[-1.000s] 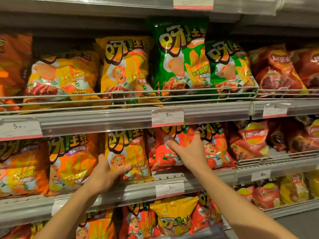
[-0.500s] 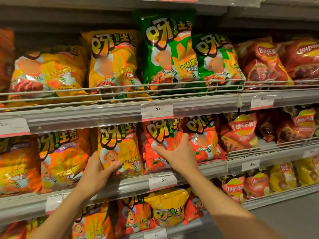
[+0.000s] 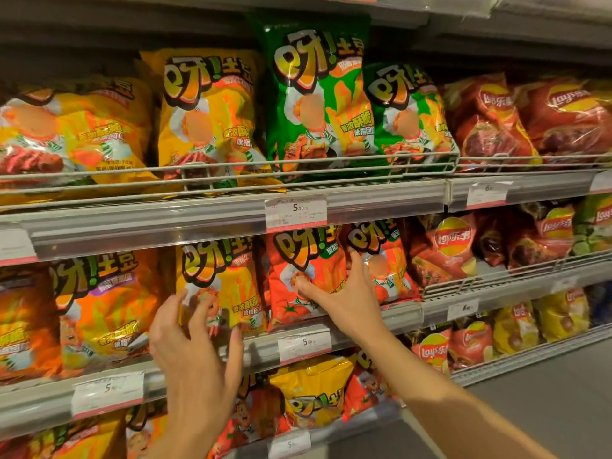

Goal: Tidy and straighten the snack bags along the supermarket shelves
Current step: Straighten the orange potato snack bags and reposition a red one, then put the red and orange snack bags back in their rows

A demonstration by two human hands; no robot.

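Fingers of the right hand [image 3: 344, 294] press the upright red tomato bag [image 3: 306, 279] above the middle price tag [image 3: 304, 345], while the spread, empty left hand [image 3: 195, 342] hovers at the neighbouring yellow bag [image 3: 220, 286].

This is a supermarket snack aisle. Tiered metal shelves [image 3: 231, 223] with wire front rails [image 3: 331, 162] carry rows of packed snack bags [image 3: 314, 104], and printed price tags [image 3: 295, 213] sit in clear strips along each shelf edge.
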